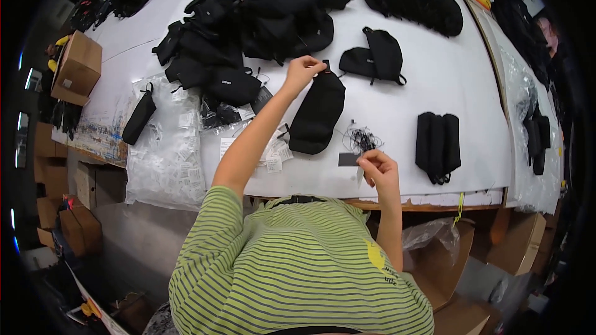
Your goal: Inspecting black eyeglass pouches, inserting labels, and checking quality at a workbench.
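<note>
My left hand (303, 74) pinches the loop at the far end of a long black fabric pouch (316, 111), which lies on the white table in front of me. My right hand (381, 171) is closed, thumb against fingers, on a small pale tag (360, 175) near the table's front edge. Beside that hand lie a dark rectangular card (348, 159) and a tangle of thin black strings (362, 139). Two more black pouches (375, 59) lie crossed beyond the held one.
A large heap of black pouches (273, 6) covers the far middle. A row of pouches (413, 0) lies at the far right, a small bundle (438, 146) nearer. Clear plastic bags (164, 161) and white tags (274, 162) lie left. Cardboard boxes (77, 67) stand at the sides.
</note>
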`<control>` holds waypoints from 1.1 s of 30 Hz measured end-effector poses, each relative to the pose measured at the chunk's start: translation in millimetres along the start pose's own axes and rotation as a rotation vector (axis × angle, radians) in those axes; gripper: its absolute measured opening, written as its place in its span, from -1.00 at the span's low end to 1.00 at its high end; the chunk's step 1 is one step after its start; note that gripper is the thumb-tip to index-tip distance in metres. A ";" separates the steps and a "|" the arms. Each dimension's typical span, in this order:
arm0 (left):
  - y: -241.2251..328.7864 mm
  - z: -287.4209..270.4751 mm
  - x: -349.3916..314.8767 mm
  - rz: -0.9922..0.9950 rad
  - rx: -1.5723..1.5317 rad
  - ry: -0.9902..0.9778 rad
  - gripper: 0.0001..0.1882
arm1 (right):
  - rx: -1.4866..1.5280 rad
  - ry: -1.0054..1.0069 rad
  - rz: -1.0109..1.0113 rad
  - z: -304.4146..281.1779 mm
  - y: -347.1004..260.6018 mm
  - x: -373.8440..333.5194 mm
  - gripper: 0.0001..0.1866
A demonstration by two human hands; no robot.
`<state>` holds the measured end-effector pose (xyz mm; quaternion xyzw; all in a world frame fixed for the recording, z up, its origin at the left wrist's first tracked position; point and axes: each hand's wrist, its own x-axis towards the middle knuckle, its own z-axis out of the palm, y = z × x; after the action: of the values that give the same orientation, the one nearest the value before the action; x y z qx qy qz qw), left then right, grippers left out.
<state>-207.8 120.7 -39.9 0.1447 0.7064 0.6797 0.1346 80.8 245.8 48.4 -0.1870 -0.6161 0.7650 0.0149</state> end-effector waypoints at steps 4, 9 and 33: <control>72.9 -7.6 -78.2 0.012 -0.139 -0.155 -0.87 | -0.262 0.137 -0.138 9.4 -9.5 14.7 -0.90; 104.3 -18.2 -153.9 0.002 -0.155 -0.187 -0.81 | -0.575 0.178 -0.317 41.8 -43.6 28.9 -0.91; 172.9 -8.0 -213.4 0.126 -0.144 -0.082 -0.95 | 0.300 -0.208 -0.240 34.5 -62.7 5.6 -0.88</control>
<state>-10.5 36.6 131.8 0.2064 0.6390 0.7294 0.1306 52.1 230.0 112.3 -0.0279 -0.5113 0.8561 0.0701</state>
